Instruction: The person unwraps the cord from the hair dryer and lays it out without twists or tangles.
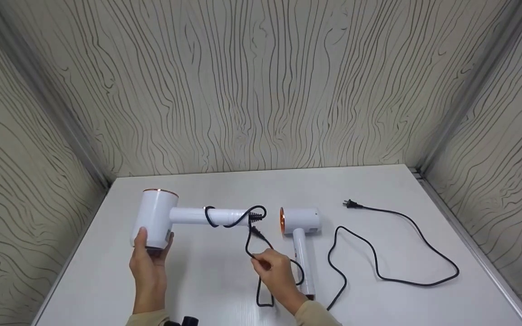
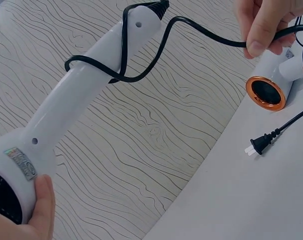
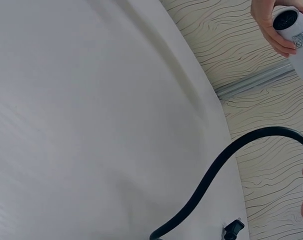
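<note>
A white hair dryer (image 1: 154,217) with a copper-coloured rim is held up by my left hand (image 1: 150,269), which grips the rear of its barrel. Its handle (image 2: 71,100) points right, toward my right hand (image 1: 277,274). A black cord (image 2: 206,32) winds loosely round that handle from the ribbed sleeve at its end. My right hand pinches this cord between thumb and fingers, a short way off the handle. In the right wrist view the cord (image 3: 206,185) curves up to my fingertips at the right edge. This cord's two-pin plug (image 2: 261,144) hangs or lies near the handle's end; which, I cannot tell.
A second white hair dryer (image 1: 302,220) lies on the white table (image 1: 211,276) beside my right hand. Its black cord (image 1: 406,281) spreads in loose bends to the right, ending in a plug (image 1: 352,204). Wood-patterned panels (image 1: 252,90) stand behind and on both sides.
</note>
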The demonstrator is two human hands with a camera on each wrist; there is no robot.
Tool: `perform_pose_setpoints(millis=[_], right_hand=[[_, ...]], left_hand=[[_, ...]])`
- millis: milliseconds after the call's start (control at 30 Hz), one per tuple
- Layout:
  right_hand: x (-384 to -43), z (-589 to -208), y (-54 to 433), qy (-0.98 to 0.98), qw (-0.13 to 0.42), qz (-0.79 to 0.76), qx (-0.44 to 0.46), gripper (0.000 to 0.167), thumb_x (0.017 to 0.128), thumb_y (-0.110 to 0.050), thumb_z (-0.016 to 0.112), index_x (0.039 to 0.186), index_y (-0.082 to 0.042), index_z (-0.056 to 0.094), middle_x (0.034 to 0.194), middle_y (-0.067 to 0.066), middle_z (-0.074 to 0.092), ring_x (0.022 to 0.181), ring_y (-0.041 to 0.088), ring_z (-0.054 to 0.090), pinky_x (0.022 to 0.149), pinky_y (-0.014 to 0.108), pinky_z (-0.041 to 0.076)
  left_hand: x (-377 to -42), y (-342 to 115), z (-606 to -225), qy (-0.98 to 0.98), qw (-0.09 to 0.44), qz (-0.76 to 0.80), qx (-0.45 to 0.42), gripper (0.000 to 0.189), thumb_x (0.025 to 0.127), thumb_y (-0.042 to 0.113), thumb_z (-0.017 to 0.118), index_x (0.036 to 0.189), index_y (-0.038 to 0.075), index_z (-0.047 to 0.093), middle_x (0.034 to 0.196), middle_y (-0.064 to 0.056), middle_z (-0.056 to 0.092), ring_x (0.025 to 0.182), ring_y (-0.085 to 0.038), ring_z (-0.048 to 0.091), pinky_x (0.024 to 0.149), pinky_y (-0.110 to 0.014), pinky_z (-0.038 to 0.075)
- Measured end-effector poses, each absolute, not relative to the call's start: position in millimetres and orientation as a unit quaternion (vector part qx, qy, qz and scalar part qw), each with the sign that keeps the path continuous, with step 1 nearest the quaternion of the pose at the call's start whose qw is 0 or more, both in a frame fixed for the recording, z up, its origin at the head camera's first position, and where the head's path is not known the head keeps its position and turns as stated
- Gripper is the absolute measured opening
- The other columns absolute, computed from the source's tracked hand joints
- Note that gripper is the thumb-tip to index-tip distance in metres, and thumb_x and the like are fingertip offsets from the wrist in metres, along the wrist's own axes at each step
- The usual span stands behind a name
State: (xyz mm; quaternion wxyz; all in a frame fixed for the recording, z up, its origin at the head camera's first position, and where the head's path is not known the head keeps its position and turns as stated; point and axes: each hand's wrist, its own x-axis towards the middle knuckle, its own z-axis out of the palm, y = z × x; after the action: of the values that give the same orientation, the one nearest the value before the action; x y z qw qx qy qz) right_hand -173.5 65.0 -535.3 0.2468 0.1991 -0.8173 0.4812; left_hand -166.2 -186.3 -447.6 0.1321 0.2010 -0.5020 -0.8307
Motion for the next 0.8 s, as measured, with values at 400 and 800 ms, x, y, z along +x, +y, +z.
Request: perform_pose_setpoints(millis=[400, 800], right_hand=[[-165, -539, 54, -0.849, 0.192, 0.443, 0.214, 0.012, 0.075, 0.005, 0.072, 0.074, -0.007, 0.070, 0.066, 0.002, 0.065, 0.061, -0.003, 0.051, 0.052, 0.008, 0.044], [-161, -544, 46, -0.877, 0.111, 0.396, 0.249, 0.014, 0.077, 0.002, 0.071, 0.070, -0.009, 0.066, 0.064, 0.000, 0.061, 0.061, -0.007, 0.043, 0.053, 0.005, 0.038]], left_hand=[[-165, -181, -443, -0.495, 0.131, -0.837, 0.193, 0.059, 0.097, 0.053, 0.044, 0.145, 0.023, 0.024, 0.127, 0.009, 0.040, 0.120, -0.012, 0.047, 0.098, -0.020, 0.053], [-167, -179, -445, -0.488, 0.122, -0.838, 0.212, 0.068, 0.096, 0.052, 0.047, 0.148, 0.017, 0.022, 0.125, 0.009, 0.041, 0.116, -0.008, 0.049, 0.097, -0.019, 0.053]])
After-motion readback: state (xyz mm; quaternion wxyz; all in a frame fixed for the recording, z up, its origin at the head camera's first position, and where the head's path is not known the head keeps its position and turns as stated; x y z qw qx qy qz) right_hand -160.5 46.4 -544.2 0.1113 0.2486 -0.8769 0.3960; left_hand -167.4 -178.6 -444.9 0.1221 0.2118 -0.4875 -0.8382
